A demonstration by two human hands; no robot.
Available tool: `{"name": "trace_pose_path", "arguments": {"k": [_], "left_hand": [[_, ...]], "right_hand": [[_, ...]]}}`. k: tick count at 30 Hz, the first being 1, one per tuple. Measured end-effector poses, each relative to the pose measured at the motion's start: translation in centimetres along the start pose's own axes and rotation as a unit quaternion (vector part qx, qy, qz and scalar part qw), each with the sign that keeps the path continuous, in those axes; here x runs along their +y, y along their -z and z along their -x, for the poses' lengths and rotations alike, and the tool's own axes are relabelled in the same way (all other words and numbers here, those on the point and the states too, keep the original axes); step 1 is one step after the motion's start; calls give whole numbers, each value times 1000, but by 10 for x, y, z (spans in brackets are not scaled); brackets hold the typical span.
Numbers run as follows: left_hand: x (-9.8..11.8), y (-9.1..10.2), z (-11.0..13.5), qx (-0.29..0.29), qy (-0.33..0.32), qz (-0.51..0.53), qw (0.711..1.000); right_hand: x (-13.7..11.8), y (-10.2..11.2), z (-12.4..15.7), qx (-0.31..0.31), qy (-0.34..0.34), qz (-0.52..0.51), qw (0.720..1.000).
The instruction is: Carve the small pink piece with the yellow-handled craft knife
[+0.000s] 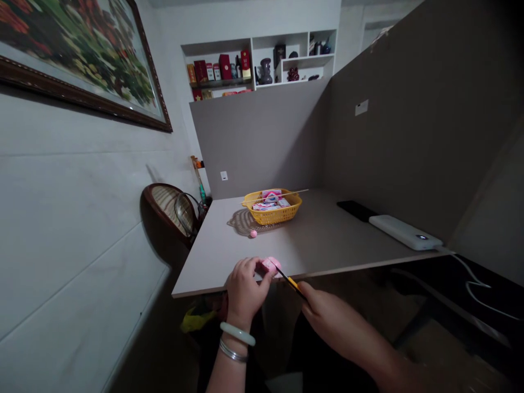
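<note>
L hand (246, 288): fingers clamped on pink lump (272, 264) at near edge of counter (323, 234). R hand (325, 312): fingers wrapped rd yellow-handled tool (293, 283), tip at lump. Risk: tip cld slip & nick L fingers; loose hold cld drop lump off edge.

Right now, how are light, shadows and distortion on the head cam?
Head view: dim overall; yellow basket casts a patterned shadow leftward on the table; right partition largely dark; pink piece at the left hand reads brighter. Same view, upper left: framed picture looks stretched.
</note>
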State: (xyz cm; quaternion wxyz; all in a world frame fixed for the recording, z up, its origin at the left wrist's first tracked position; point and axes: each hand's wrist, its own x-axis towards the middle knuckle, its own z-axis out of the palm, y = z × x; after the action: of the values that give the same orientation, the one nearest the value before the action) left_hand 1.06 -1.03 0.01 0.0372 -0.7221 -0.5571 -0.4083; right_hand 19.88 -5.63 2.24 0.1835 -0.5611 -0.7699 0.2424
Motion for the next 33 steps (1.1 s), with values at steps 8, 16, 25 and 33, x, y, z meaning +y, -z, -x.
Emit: {"name": "trace_pose_path", "arguments": {"k": [8, 16, 25, 33], "left_hand": [[0, 0, 0, 2, 3, -10, 1000], [0, 0, 0, 13, 1, -13, 1000], [-1, 0, 0, 1, 2, -10, 1000], [0, 1, 0, 3, -1, -6, 1000]], "right_hand": [[-2, -1, -7, 6, 7, 1, 1000], [-4, -4, -14, 10, 1, 9, 1000], [0, -2, -2, 9, 1, 5, 1000], [0, -6, -8, 12, 5, 6, 1000]]}}
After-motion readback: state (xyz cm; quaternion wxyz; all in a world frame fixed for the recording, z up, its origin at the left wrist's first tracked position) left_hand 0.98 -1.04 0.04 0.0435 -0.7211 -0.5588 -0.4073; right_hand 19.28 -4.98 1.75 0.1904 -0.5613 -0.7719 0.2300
